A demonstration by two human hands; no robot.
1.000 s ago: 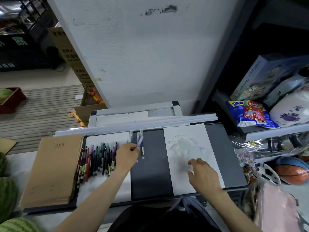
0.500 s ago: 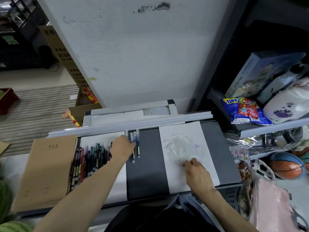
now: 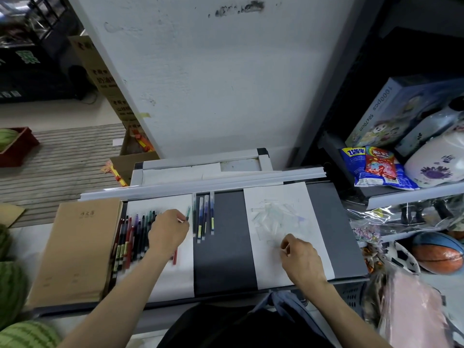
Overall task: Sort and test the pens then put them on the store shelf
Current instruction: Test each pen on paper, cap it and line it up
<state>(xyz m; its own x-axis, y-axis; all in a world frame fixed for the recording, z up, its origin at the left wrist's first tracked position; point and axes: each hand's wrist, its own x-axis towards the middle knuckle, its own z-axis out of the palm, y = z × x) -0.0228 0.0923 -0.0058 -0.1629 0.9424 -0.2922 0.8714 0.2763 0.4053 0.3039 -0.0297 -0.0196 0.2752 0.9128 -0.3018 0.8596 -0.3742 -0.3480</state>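
Observation:
Several coloured pens [image 3: 130,237] lie in a row on a white sheet [image 3: 173,277] at the left of the dark counter. My left hand [image 3: 168,232] rests over the right end of that row and pinches a green pen [image 3: 188,213], its end pointing up and right. Just to its right, several blue pens [image 3: 204,217] lie side by side on the dark strip [image 3: 223,262]. A second white paper [image 3: 283,222] with faint marks and clear scraps lies to the right. My right hand [image 3: 300,259] rests on it, fingers loosely curled, nothing visible in them.
A stack of brown notebooks [image 3: 72,249] lies left of the pens. A white rail [image 3: 200,184] runs along the counter's back. Shelves at right hold a puzzle box [image 3: 391,111], snack packs [image 3: 374,167] and a basketball [image 3: 438,254]. Watermelons [image 3: 12,292] sit at far left.
My left hand left the blue pens and shifted slightly left to the coloured row, now pinching a green pen. My right hand's fingers curled in on the paper.

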